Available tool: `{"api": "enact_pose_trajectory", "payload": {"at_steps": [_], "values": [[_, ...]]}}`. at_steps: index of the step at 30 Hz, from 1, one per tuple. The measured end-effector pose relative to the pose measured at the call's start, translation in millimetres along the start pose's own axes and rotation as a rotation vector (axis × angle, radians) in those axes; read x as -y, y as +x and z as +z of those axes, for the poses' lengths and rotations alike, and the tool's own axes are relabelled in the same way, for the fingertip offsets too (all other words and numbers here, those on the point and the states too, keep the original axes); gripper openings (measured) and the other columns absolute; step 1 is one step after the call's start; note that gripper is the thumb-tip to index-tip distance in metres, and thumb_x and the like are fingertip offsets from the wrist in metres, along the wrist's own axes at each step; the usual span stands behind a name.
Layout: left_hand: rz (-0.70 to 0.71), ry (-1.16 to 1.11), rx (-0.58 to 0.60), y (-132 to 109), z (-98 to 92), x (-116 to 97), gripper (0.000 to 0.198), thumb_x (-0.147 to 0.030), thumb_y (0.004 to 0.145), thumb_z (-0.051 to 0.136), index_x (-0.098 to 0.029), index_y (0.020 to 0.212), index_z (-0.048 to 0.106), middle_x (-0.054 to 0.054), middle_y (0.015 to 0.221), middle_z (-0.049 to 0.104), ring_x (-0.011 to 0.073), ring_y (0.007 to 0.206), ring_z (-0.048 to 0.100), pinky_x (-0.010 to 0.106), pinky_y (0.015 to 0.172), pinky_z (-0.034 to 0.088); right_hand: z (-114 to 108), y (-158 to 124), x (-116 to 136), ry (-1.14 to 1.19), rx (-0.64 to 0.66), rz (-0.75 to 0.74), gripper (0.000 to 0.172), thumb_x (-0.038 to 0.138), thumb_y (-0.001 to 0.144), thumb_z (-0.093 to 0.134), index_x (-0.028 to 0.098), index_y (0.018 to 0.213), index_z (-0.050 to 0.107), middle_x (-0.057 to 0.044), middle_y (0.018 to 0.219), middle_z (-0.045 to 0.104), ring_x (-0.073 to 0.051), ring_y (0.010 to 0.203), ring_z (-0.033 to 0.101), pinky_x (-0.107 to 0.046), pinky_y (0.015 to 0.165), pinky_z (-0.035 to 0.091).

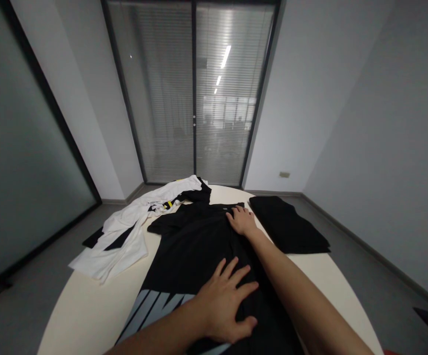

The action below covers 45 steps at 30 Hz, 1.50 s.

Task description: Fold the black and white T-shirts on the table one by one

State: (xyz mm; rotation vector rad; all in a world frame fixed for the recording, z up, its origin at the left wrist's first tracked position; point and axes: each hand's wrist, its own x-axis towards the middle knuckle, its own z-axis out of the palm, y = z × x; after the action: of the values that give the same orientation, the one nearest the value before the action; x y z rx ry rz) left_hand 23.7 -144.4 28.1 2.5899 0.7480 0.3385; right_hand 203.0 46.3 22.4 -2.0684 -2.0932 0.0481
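A black T-shirt (188,246) with large grey lettering near its lower end lies spread on a pale round table (84,315). My left hand (227,301) rests on the lower middle of the shirt, fingers spread. Farther up, near the collar at the shirt's right side, my right hand (241,220) lies on the fabric with its fingers apart. The shirt's left sleeve is stretched out on the table; its right side runs under and beside my right forearm.
White clothing with black and yellow parts (125,222) lies rumpled at the table's left and far edge. A folded black garment (288,224) sits at the right. Beyond the table stand a glass partition with blinds (162,98) and grey walls.
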Motion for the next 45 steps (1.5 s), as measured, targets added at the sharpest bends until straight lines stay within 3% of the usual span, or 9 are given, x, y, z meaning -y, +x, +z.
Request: {"api": "enact_pose_trajectory", "payload": {"at_steps": [3,6,10,15,24,30,33,38,45], "values": [[-0.025,-0.011,-0.053,1,2.1,1,0.061,-0.051,0.093,0.054,-0.026,0.147,0.046,0.008,0.16,0.038,0.0359,0.152,0.023,0.063,0.122,0.019,3,-9,9,0.022,0.017,0.037,0.063,0.055,0.101,0.029,0.012,0.14,0.055,-0.021,0.147,0.05,-0.037,0.133,0.045,-0.053,0.106,0.036],[-0.087,0.008,-0.169,4,-2.4,10,0.048,-0.04,0.095,0.051,-0.023,0.14,0.054,0.007,0.152,0.049,0.0281,0.147,0.035,0.05,0.123,0.028,12,-19,14,0.023,0.03,0.057,0.068,0.056,0.1,0.032,0.012,0.151,0.043,-0.018,0.156,0.04,-0.038,0.14,0.037,-0.053,0.111,0.031],[-0.317,0.146,-0.328,7,-14.5,35,0.05,-0.035,0.091,0.055,-0.02,0.139,0.055,0.01,0.155,0.044,0.0313,0.148,0.032,0.053,0.123,0.025,20,-31,12,0.051,-0.044,0.049,0.069,0.057,0.101,0.027,0.015,0.154,0.039,-0.013,0.161,0.035,-0.032,0.146,0.03,-0.049,0.116,0.024],[-0.465,0.214,-0.275,9,-9.2,55,0.064,-0.05,0.093,0.051,-0.024,0.15,0.044,0.01,0.163,0.032,0.0378,0.151,0.022,0.061,0.121,0.02,18,-34,4,0.075,-0.045,0.034,0.069,0.058,0.102,0.023,0.016,0.153,0.042,-0.01,0.161,0.036,-0.03,0.147,0.03,-0.048,0.118,0.023],[-0.542,0.22,-0.344,39,18.9,32,0.067,-0.057,0.091,0.048,-0.023,0.149,0.048,0.011,0.162,0.034,0.045,0.151,0.017,0.068,0.119,0.015,16,-16,-9,0.084,0.077,0.095,0.064,0.049,0.103,0.025,0.013,0.154,0.039,-0.01,0.164,0.029,-0.028,0.151,0.024,-0.046,0.121,0.019],[-0.536,0.2,-0.265,37,1.8,39,0.065,-0.056,0.092,0.047,-0.023,0.148,0.049,0.012,0.16,0.037,0.0416,0.149,0.027,0.062,0.117,0.027,21,-20,-7,0.1,-0.015,0.087,0.072,0.058,0.101,0.019,0.015,0.154,0.04,-0.009,0.164,0.03,-0.028,0.152,0.023,-0.046,0.123,0.016],[-0.593,0.267,-0.311,27,-22.6,55,0.058,-0.047,0.092,0.051,-0.018,0.142,0.056,0.016,0.155,0.044,0.0387,0.142,0.039,0.056,0.111,0.038,21,-22,-8,0.114,-0.021,0.083,0.071,0.057,0.102,0.018,0.015,0.154,0.041,-0.009,0.163,0.031,-0.028,0.152,0.024,-0.046,0.122,0.016],[-0.709,0.477,-0.586,1,-49.6,103,0.039,-0.033,0.09,0.057,-0.025,0.127,0.069,0.009,0.16,0.037,0.0365,0.149,0.025,0.055,0.121,0.022,17,-22,-7,0.113,0.004,0.092,0.07,0.058,0.102,0.02,0.015,0.155,0.04,-0.009,0.163,0.03,-0.027,0.152,0.024,-0.046,0.123,0.017],[-0.85,0.224,-0.766,-25,-64.4,161,0.034,-0.028,0.091,0.058,-0.021,0.122,0.068,0.01,0.128,0.068,0.0291,0.122,0.059,0.047,0.113,0.036,16,-22,-8,0.127,0.001,0.093,0.067,0.055,0.103,0.024,0.016,0.154,0.041,-0.008,0.163,0.031,-0.027,0.152,0.024,-0.045,0.123,0.017]]}}
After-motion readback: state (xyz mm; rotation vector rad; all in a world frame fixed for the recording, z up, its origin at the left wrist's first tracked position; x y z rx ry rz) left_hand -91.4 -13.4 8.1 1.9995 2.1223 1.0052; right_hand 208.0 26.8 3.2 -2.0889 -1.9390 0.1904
